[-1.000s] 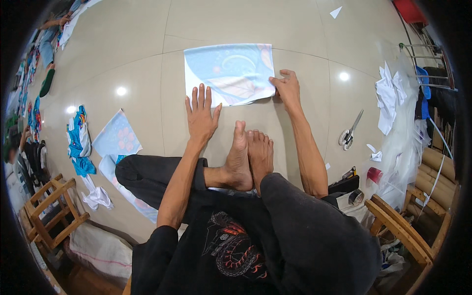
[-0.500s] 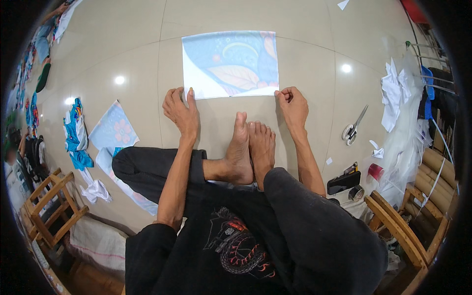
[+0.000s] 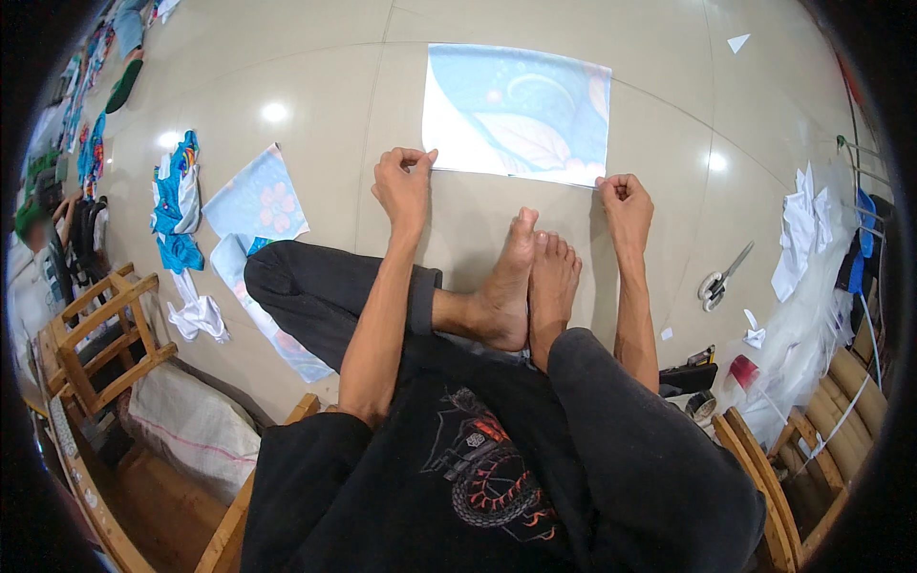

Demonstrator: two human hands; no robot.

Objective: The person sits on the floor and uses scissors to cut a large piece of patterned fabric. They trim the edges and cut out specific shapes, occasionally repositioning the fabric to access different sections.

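A rectangular piece of fabric (image 3: 525, 119), pale blue with a leaf and flower pattern and a white curved area, lies on the tiled floor beyond my bare feet. At its near left corner, the thumb and forefinger of my left hand (image 3: 403, 191) are pinched together on the edge. My right hand (image 3: 627, 208) grips the near right corner in the same way, its other fingers curled in. Between the two corners the near edge runs almost straight.
Scissors (image 3: 723, 277) with pale handles lie to the right, near white scraps (image 3: 800, 234) and clear plastic sheeting. Patterned fabric pieces (image 3: 260, 196) and a bright blue bundle (image 3: 178, 205) are on the left. Wooden frames (image 3: 100, 329) stand at both sides; a person sits far left.
The view has shifted, so everything appears farther right. My left thumb, stretched along the fabric before, is now pinched with the forefinger at the corner. My right hand keeps its corner.
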